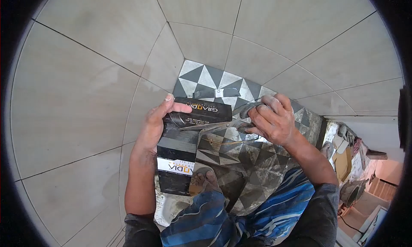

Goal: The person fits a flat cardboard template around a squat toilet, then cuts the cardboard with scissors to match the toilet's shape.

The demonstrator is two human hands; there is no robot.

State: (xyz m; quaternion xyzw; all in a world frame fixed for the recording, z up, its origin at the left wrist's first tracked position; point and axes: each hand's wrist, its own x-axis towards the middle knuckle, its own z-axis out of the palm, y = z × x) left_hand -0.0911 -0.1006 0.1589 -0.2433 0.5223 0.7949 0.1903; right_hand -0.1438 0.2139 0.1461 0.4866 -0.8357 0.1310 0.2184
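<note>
My left hand (155, 123) grips a black cardboard box (206, 107) with gold and white "Grandia" lettering, thumb over its upper part. The box is folded open, and its lower panel (177, 176) hangs down toward my knees. In my right hand (271, 120), fingers curl round the handles of a pair of scissors (219, 126). The scissor blades point left and lie at the box, just below its printed face. A black strip (216, 93) with a small white label lies on the patterned floor beyond the box.
Large beige wall tiles (73, 97) meet in a corner ahead. Grey-and-white triangle-patterned floor tiles (253, 157), dusty in places, lie below. My foot (208, 178) is under the box. At the right, past a threshold, are a piece of cardboard (342, 163) and assorted clutter.
</note>
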